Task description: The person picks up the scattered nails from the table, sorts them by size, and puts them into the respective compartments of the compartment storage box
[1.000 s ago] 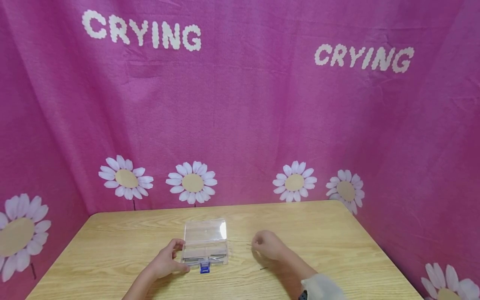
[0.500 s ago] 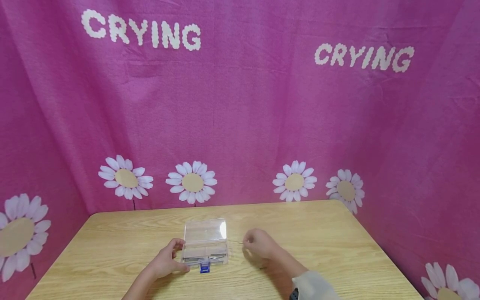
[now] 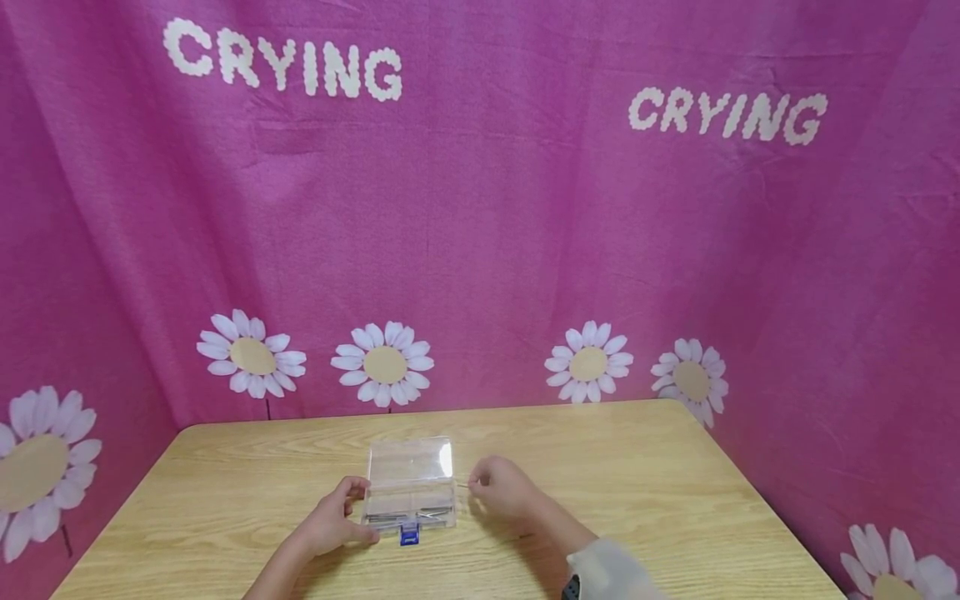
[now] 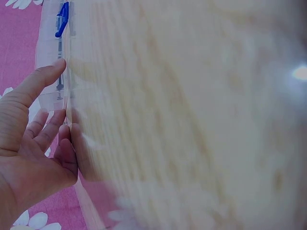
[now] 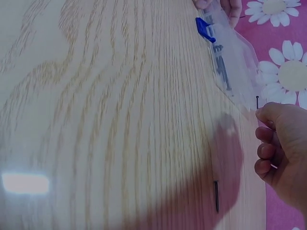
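A clear plastic box (image 3: 410,502) with a blue latch (image 3: 408,534) stands with its lid (image 3: 408,459) up. Several metal nails (image 3: 433,512) lie inside at the front. My left hand (image 3: 333,518) holds the box's left side, thumb at the front corner and fingers further back. To the right of the box, my right hand (image 3: 504,487) pinches a thin nail (image 5: 257,102) between thumb and fingertips, its head pointing toward the box. A second dark nail (image 5: 216,196) lies on the table below the right hand.
The box rests on a light wooden table (image 3: 637,467). Behind it and at both sides hangs a pink curtain (image 3: 495,250) with white flowers and lettering, reaching the table's edges.
My right hand has moved left with the nail, closer to the box's right side. The left hand and the box stay where they were.
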The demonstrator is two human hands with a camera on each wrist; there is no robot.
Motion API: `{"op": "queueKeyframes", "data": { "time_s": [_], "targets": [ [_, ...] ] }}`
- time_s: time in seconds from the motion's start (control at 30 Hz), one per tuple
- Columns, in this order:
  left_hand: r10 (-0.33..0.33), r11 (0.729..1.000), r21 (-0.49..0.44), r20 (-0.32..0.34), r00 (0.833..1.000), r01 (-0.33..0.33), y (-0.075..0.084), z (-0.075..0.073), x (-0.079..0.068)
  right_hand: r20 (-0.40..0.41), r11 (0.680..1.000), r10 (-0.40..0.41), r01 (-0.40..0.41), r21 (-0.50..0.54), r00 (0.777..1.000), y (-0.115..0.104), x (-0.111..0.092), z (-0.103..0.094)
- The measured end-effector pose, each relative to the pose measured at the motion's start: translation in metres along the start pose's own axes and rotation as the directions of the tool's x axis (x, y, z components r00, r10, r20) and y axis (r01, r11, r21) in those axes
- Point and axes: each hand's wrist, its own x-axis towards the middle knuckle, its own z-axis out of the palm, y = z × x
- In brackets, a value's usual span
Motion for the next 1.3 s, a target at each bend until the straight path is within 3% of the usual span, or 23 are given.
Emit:
{"op": "queueKeyframes", "data": {
  "time_s": [0.67,0.93,1.3],
  "targets": [
    [-0.005,1.0,0.013,-0.018,1.0,0.005,0.0,0.001,-0.001,0.015,1.0,-0.005,0.005,-0.004,1.0,-0.018,0.01,0.016],
    [-0.02,1.0,0.015,-0.016,1.0,0.021,0.001,0.001,-0.001,-0.024,0.997,-0.063,0.062,-0.046,0.998,-0.018,0.014,0.023],
    [-0.011,1.0,0.01,-0.016,1.0,0.011,0.001,0.0,-0.001,-0.016,0.998,-0.042,0.042,-0.048,0.999,-0.02,0.016,0.024]
  ]
}}
